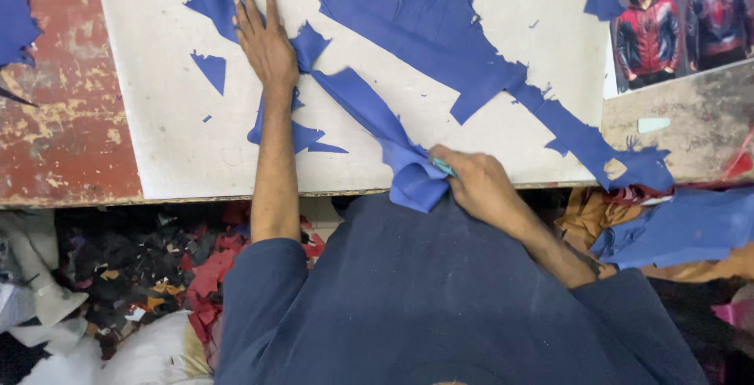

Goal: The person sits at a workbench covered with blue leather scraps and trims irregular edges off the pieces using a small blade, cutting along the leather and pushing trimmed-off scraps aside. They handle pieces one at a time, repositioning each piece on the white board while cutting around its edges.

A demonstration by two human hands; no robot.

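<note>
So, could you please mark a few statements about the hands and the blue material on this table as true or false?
1. The left hand lies flat, pressing blue material onto the white board. True.
2. The right hand rests open and empty on the board. False: it is closed around the blue strip at the table's near edge, with a small light blue-green tool showing in its grip.
3. The material being handled is red. False: it is blue.
4. A picture of red and black jackets lies at the table's far right. True.
5. Scraps lie piled below the table edge. True.
</note>
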